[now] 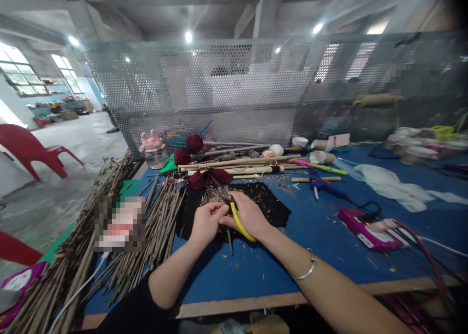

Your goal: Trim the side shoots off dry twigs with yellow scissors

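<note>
Scissors (pixel 238 220), yellow-handled, gripped in right hand (pixel 251 215).
Left hand (pixel 206 223) pinched, contents unclear; black cloth (pixel 277 206) beneath; loose sticks (pixel 161 226) at left.

I see glare from ceiling lamps (pixel 188 36) and left-hand windows (pixel 16 71), softer light on my bench (pixel 252 281), and right-side blur.

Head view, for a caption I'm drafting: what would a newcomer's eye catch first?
Probably the yellow-handled scissors in the right hand, above the black cloth at mid-picture. Then the pile of thin sticks to the left, and the magenta box on the right of the blue table.
</note>
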Tool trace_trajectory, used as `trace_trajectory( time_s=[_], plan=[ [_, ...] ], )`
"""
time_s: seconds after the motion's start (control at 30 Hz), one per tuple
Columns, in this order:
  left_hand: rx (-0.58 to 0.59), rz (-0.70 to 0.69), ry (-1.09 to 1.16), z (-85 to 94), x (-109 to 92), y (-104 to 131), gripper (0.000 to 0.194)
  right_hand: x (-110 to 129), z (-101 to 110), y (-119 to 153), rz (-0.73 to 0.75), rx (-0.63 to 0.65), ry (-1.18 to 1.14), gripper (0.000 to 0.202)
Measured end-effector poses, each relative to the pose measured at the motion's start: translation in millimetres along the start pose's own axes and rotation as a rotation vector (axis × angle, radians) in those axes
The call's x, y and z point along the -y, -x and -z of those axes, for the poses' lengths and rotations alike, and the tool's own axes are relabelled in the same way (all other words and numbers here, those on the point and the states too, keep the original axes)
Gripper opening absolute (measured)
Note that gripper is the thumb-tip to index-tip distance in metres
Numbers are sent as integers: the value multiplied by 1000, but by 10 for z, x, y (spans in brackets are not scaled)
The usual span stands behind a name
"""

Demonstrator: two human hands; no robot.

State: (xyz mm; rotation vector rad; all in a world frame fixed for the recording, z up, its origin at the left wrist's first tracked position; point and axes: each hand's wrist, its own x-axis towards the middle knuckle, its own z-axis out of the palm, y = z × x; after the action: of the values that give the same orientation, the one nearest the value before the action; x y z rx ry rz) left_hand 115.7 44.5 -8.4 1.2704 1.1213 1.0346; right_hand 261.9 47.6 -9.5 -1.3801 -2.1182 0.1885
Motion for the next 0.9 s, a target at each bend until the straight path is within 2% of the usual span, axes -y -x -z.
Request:
trace_trajectory(
  time_s=[0.37, 0.67, 0.9],
  plan=[
    [-67, 11, -39, 2, -23, 13, 30, 37, 95, 0, -82, 64, 44, 50],
    [-60, 33, 16, 5, -6, -22, 28, -11, 49, 0, -131, 110, 70, 43],
    [-89, -60, 9, 23, 37, -62, 28, 8, 21, 14, -49, 66, 50, 59]
  ],
)
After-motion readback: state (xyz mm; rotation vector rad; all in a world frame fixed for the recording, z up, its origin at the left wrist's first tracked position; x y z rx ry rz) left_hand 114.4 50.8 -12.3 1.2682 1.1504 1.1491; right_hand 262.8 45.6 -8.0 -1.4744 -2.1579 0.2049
